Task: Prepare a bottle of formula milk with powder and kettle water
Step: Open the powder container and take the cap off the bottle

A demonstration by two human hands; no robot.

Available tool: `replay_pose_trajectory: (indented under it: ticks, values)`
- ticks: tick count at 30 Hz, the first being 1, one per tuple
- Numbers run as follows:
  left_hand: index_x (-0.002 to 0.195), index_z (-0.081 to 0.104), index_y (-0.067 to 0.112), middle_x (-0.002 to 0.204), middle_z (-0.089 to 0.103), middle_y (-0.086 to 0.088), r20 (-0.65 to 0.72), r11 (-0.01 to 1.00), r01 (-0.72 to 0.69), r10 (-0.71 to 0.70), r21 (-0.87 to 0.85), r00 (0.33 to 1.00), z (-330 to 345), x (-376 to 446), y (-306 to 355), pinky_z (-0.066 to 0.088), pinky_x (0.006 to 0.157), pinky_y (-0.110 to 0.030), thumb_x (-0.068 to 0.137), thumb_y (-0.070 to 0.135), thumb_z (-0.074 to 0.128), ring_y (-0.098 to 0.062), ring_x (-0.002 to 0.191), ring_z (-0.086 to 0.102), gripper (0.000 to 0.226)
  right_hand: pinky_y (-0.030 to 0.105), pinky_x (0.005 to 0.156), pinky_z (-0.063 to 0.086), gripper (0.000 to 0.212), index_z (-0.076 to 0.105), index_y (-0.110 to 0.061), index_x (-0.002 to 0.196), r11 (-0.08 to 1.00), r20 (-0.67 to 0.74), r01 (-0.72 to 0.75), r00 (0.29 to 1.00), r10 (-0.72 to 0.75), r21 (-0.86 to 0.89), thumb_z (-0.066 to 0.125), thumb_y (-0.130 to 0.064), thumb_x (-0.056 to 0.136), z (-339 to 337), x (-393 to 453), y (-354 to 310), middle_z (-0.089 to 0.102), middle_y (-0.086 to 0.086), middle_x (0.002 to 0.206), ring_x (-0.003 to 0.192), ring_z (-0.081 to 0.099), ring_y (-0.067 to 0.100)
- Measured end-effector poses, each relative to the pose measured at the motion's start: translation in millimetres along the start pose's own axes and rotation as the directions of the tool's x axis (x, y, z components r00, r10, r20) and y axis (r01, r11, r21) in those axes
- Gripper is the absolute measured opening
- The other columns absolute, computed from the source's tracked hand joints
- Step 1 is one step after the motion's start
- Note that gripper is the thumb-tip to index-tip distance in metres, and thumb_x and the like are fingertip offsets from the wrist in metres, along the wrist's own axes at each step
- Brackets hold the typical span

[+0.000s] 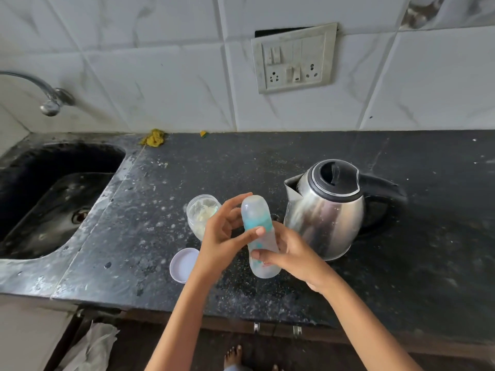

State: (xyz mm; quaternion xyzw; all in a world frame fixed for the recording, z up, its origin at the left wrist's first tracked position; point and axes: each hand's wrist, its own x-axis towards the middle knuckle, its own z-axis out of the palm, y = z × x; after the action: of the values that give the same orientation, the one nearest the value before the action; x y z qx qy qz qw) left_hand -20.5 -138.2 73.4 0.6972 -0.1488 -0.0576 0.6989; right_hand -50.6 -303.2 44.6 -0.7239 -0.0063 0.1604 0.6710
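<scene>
A translucent baby bottle [258,223] with a clear cap and a teal ring is held tilted above the dark counter. My right hand [292,254] grips its lower body. My left hand [225,234] touches the bottle's upper part near the cap, thumb on the ring, fingers spread. Behind my left hand stands an open clear jar of pale powder [201,215]. The jar's white lid [184,264] lies flat on the counter in front of it. A steel kettle [326,210] with a black lid and handle stands just right of the bottle, spout toward my hands.
A dark sink [48,199] with a tap [51,101] fills the left side. A yellow scrub [154,137] lies at the back wall. A switchboard [293,58] hangs on the tiled wall. The black speckled counter [428,236] extends right of the kettle.
</scene>
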Motion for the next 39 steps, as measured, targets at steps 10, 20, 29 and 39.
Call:
replay_pose_trajectory:
  ticks: [10,20,29,39]
  values:
    - [0.111,0.048,0.03,0.108,0.059,0.012,-0.433,0.933,-0.074,0.233,0.353,0.871,25.7,-15.4,-2.4,0.043,0.077,-0.01,0.071,0.016,0.086,-0.004,0.097,0.059,0.057,0.027,0.053,0.034,0.049,0.034,-0.024,0.087,0.823,-0.465,0.07,0.797,-0.386,-0.564,0.07,-0.048,0.065,45.1,30.3,5.1,0.049,-0.007,0.082,0.072,0.052,0.017]
    - [0.121,0.046,0.022,0.116,0.061,0.002,-0.528,0.945,0.006,0.177,0.326,0.83,-9.6,-32.9,-3.7,0.048,0.07,-0.015,0.072,0.02,0.084,-0.007,0.097,0.063,0.062,0.034,0.062,0.048,0.073,0.047,-0.019,0.097,0.896,-0.61,-0.008,0.735,-0.296,-0.444,0.09,-0.049,0.046,51.5,67.6,38.4,0.057,-0.009,0.09,0.08,0.058,0.018]
    - [0.119,0.046,0.018,0.113,0.061,0.005,-0.512,0.962,0.08,0.067,0.261,0.856,-14.6,-55.8,-17.1,0.047,0.079,-0.009,0.064,0.012,0.088,0.002,0.097,0.06,0.069,0.027,0.076,0.048,0.074,0.053,-0.015,0.112,0.899,-0.551,0.075,0.767,-0.329,-0.431,0.09,-0.039,0.052,53.1,73.8,53.3,0.061,-0.004,0.104,0.094,0.057,0.014]
    - [0.133,0.044,0.03,0.117,0.061,0.005,-0.126,0.883,0.075,-0.018,0.463,0.992,-12.3,-57.5,-47.5,0.052,0.08,-0.023,0.072,0.025,0.084,-0.012,0.102,0.062,0.073,0.021,0.069,0.056,0.017,0.07,-0.017,0.086,0.929,-0.513,0.063,0.819,-0.258,-0.366,0.079,-0.006,0.078,14.6,-17.6,78.7,0.071,-0.009,0.083,0.079,0.068,0.005]
